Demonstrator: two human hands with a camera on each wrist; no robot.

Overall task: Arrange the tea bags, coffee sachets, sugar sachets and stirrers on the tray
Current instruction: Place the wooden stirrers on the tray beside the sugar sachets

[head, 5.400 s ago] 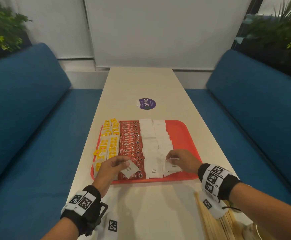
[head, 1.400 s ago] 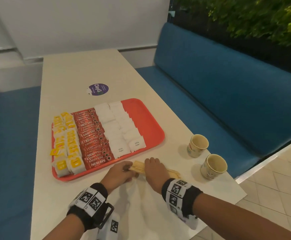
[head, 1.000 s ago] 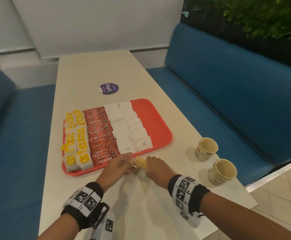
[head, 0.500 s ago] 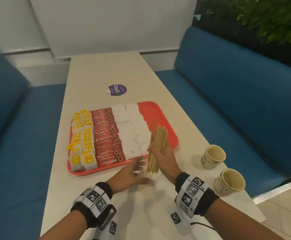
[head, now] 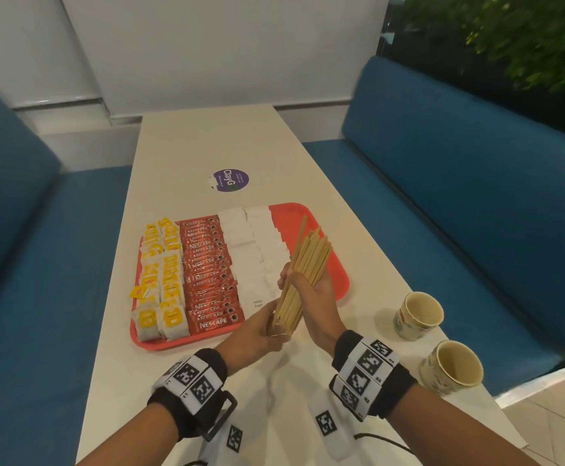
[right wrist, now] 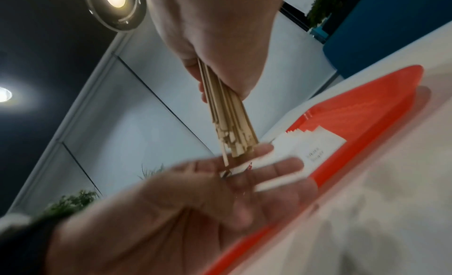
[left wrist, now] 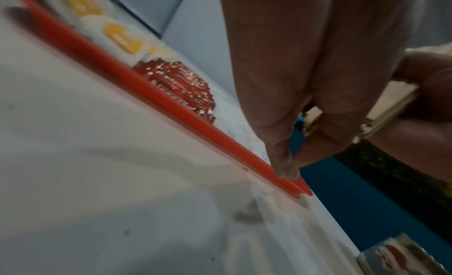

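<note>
A red tray [head: 296,215] holds rows of yellow tea bags [head: 165,274], red coffee sachets [head: 207,270] and white sugar sachets [head: 251,243]; its right strip is bare. My right hand [head: 321,290] grips a bundle of wooden stirrers [head: 308,260], held tilted above the tray's front right part. My left hand [head: 264,326] is flat, its straight fingers pressed against the bundle's lower ends. The right wrist view shows the stirrers' ends [right wrist: 234,140] meeting the left hand's fingers [right wrist: 269,169] over the sugar sachets [right wrist: 310,143].
Two paper cups [head: 417,314] [head: 452,366] stand near the table's right edge. A purple round sticker [head: 230,179] lies beyond the tray. Blue benches flank the table on both sides. The tray's front rim [left wrist: 171,105] runs just under my left hand.
The stirrer bundle was picked up off the table and now hangs over the tray. My left hand has come up flat against its lower ends. The head view has swung left.
</note>
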